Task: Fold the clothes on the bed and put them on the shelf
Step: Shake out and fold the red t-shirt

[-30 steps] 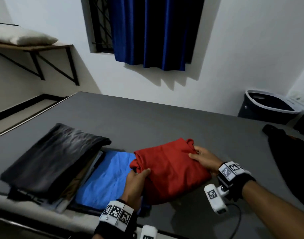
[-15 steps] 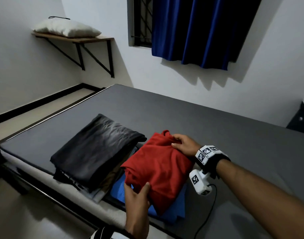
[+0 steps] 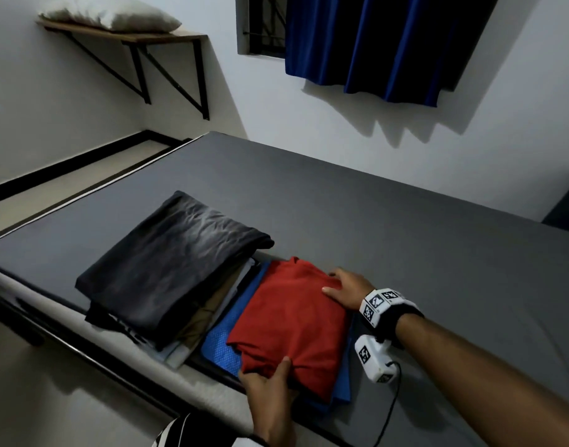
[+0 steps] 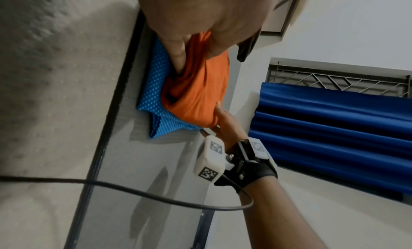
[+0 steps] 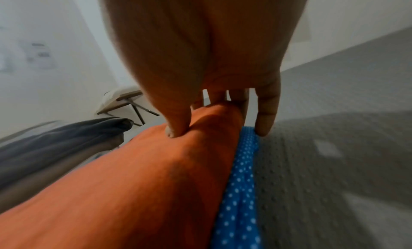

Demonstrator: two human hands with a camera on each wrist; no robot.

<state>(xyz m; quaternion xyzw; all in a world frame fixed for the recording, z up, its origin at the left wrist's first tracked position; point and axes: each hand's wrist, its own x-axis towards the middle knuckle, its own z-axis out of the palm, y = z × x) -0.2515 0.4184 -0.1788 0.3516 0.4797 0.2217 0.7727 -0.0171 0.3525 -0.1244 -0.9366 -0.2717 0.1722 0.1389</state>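
A folded red garment (image 3: 289, 317) lies on top of a folded blue dotted garment (image 3: 217, 345) near the front edge of the grey bed (image 3: 389, 240). My left hand (image 3: 278, 371) pinches the red garment's near edge, thumb on top, fingers tucked under the red garment (image 4: 200, 97). My right hand (image 3: 335, 282) holds its far right edge. There the thumb presses into the red garment (image 5: 133, 182) and the other fingers reach down past its edge beside the blue garment (image 5: 242, 182). The wall shelf (image 3: 154, 38) is at the upper left.
A stack of folded clothes topped by a dark grey garment (image 3: 170, 262) sits just left of the blue one. A white pillow (image 3: 112, 14) lies on the shelf. A blue curtain (image 3: 389, 43) hangs at the window. A dark bin (image 3: 567, 211) stands at the far right.
Both hands carried the red garment leftward and set it down on the blue garment, which it now mostly covers. The head view swung left, bringing the shelf into fuller view.
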